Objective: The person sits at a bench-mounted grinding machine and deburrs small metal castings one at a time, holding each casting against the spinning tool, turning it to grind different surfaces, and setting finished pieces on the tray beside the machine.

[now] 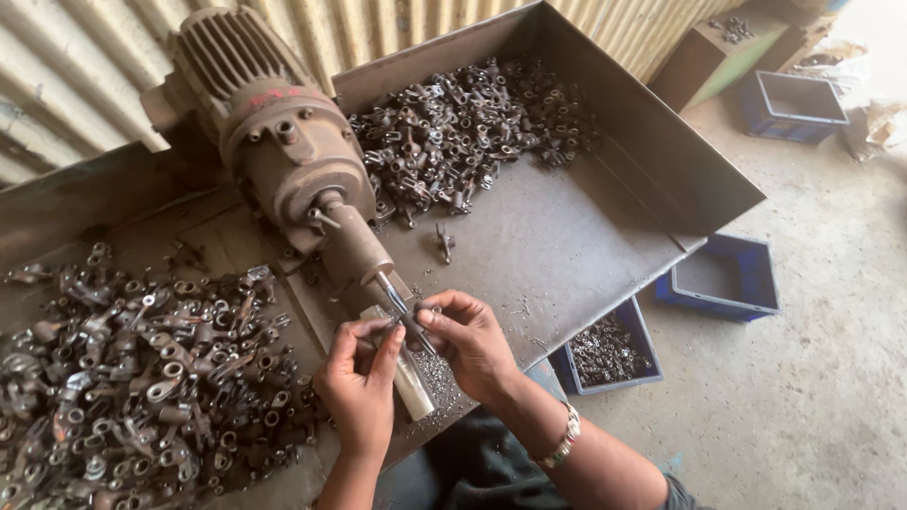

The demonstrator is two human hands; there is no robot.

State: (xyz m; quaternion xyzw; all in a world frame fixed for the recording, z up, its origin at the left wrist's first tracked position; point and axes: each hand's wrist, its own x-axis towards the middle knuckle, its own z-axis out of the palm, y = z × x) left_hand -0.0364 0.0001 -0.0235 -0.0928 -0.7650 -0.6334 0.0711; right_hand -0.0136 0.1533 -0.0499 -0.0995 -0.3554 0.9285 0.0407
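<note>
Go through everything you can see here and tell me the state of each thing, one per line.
Left hand: pinching a small metal part at the spindle tip.
Right hand: gripping the same part.
Motor: rusty; running or not, cannot tell.
Left pile of parts: heaped loose.
Rear pile: heaped loose.
Near blue crate: partly filled.
Other blue crate: looks empty.

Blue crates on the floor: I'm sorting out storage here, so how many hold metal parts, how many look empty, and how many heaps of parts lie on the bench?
Blue crates holding metal parts: 1
Blue crates that look empty: 2
Heaps of parts on the bench: 2
Total: 5
</note>
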